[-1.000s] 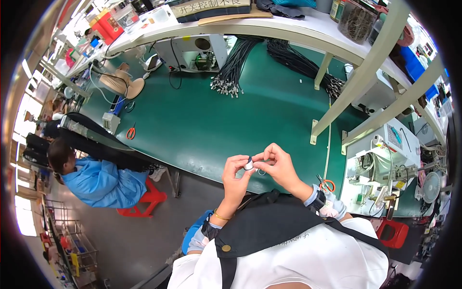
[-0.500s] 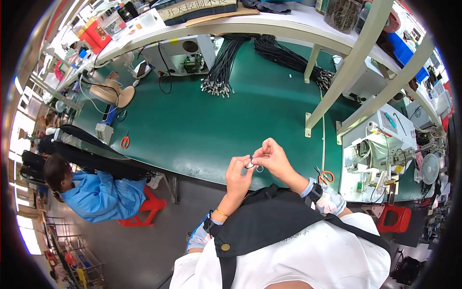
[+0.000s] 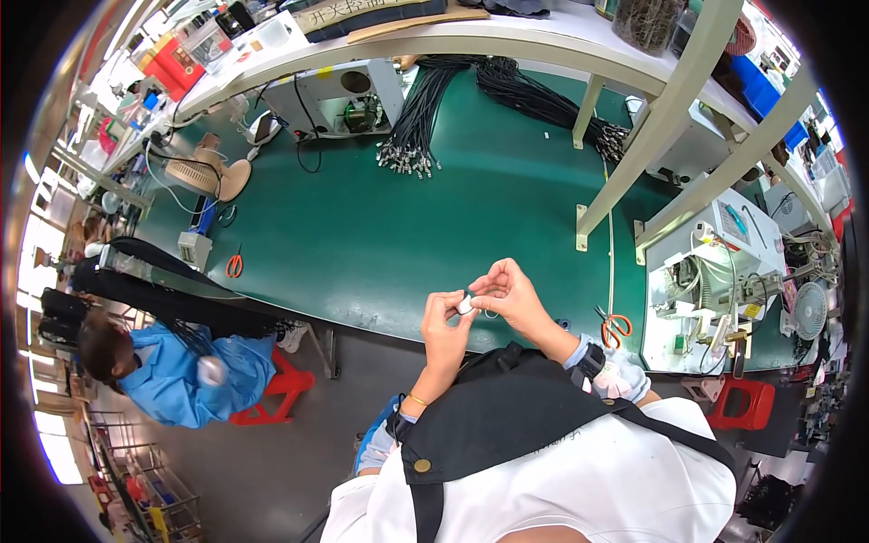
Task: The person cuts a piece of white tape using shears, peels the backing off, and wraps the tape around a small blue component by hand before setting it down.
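Close to the table's near edge, my left hand (image 3: 443, 328) pinches a small white piece (image 3: 465, 306) with a dark bit at its top. My right hand (image 3: 510, 294) meets it from the other side, thumb and forefinger closed at the piece. Below the right fingers shows a small pale ring-like loop (image 3: 491, 314), too small to make out. Orange-handled scissors (image 3: 615, 329) lie on the green tabletop (image 3: 362, 235) to the right of my right hand. A small dark round thing (image 3: 563, 323) sits between that forearm and the scissors.
Bundles of black cables (image 3: 425, 118) with metal ends lie at the back. A beige fan (image 3: 213, 172) and more orange scissors (image 3: 234, 265) are at left. White shelf posts (image 3: 634, 163) and a machine (image 3: 715, 290) stand at right. A co-worker in blue (image 3: 195, 380) sits on the left.
The white piece has turned between my fingers and shows more of its white side. My hands have barely shifted. The co-worker at left has moved, with a hand now blurred.
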`<state>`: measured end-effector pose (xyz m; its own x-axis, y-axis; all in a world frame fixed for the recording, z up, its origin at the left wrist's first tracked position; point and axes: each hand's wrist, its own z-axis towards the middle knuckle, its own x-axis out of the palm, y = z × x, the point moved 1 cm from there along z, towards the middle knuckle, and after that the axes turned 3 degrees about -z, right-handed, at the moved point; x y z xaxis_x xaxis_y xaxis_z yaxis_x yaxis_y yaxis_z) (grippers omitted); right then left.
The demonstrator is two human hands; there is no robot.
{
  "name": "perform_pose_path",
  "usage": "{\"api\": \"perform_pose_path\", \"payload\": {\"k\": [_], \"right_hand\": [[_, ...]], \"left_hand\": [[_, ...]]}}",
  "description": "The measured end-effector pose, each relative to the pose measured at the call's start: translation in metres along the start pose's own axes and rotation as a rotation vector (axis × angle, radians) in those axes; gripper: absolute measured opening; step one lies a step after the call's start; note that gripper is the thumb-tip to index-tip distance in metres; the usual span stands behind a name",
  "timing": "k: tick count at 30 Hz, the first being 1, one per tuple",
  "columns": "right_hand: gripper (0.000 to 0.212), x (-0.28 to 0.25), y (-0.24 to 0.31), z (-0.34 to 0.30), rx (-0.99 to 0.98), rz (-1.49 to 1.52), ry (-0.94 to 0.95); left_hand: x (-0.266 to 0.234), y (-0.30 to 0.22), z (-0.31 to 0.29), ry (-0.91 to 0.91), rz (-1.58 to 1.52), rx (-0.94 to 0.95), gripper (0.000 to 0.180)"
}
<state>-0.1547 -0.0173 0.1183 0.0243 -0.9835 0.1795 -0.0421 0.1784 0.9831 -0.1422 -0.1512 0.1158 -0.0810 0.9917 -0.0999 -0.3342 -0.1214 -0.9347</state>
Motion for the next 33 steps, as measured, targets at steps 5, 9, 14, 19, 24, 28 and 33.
{"api": "perform_pose_path", "payload": {"k": [5, 9, 14, 19, 24, 28, 33], "right_hand": [[0.034, 0.005, 0.005, 0.0, 0.096, -0.119, -0.01], [0.035, 0.004, 0.003, 0.003, 0.081, -0.128, 0.006], [0.034, -0.002, -0.006, 0.007, 0.084, -0.042, 0.172], [0.028, 0.001, -0.02, 0.008, 0.079, -0.116, 0.256], [0.03, 0.004, -0.043, 0.005, 0.129, 0.075, 0.302], [0.031, 0.0, -0.036, -0.009, 0.262, -0.015, -0.017], [0.034, 0.012, -0.016, 0.004, 0.197, -0.018, -0.052]], "left_hand": [[-0.004, 0.011, -0.002, 0.018, 0.136, 0.106, 0.026], [-0.008, 0.01, -0.002, 0.042, 0.28, 0.202, 0.028], [-0.012, 0.012, -0.003, 0.1, 0.197, 0.171, 0.029], [-0.015, 0.017, -0.004, 0.115, 0.169, 0.105, 0.029], [-0.015, 0.018, -0.005, 0.13, 0.499, 0.125, 0.025], [-0.018, 0.02, -0.017, 0.115, 0.442, 0.072, 0.024], [-0.015, 0.015, -0.001, 0.074, 0.357, -0.024, 0.026]]}}
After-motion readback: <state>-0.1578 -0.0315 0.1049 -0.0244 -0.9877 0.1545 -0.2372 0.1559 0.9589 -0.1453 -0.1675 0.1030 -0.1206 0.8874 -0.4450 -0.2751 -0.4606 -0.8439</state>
